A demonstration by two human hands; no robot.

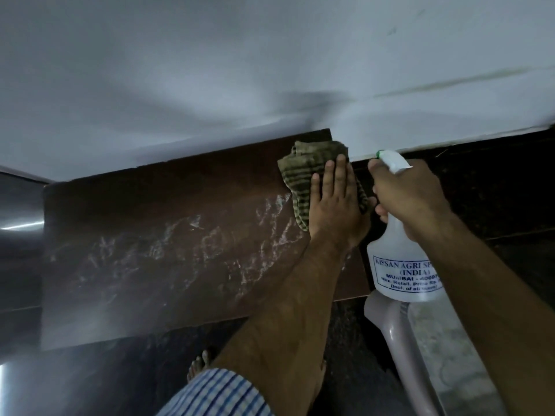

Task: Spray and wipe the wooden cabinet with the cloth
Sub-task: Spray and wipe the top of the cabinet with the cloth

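Observation:
The dark brown wooden cabinet (168, 235) fills the middle of the head view, its top surface streaked with whitish smears. My left hand (336, 202) lies flat on a crumpled green-striped cloth (303, 172), pressing it onto the cabinet's far right corner by the white wall. My right hand (411, 196) grips the neck of a translucent white spray bottle (402, 262) with blue lettering. The bottle's green-tipped nozzle (382, 154) points left toward the cloth. The bottle hangs just right of the cabinet's edge.
A white wall (270, 70) rises behind the cabinet. A shiny grey metal surface (21, 235) stands at the left. A pale plastic chair (399, 337) sits below the bottle. My bare foot (201, 364) rests on the dark floor.

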